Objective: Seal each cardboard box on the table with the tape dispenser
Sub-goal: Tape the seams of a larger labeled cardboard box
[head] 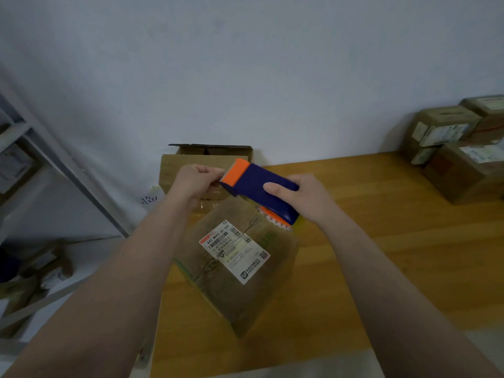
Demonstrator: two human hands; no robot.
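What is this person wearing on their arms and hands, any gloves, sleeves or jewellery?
Nothing that shows. The left hand and right hand are bare, without gloves, and no ring is visible. The left forearm and right forearm are uncovered right down to the bottom edge of the picture: no sleeve, watch or bracelet in view.

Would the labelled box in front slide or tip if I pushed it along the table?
The labelled box probably slides rather than tips: it sits flat on the smooth wooden table. Its creased faces suggest soft cardboard that may dent.
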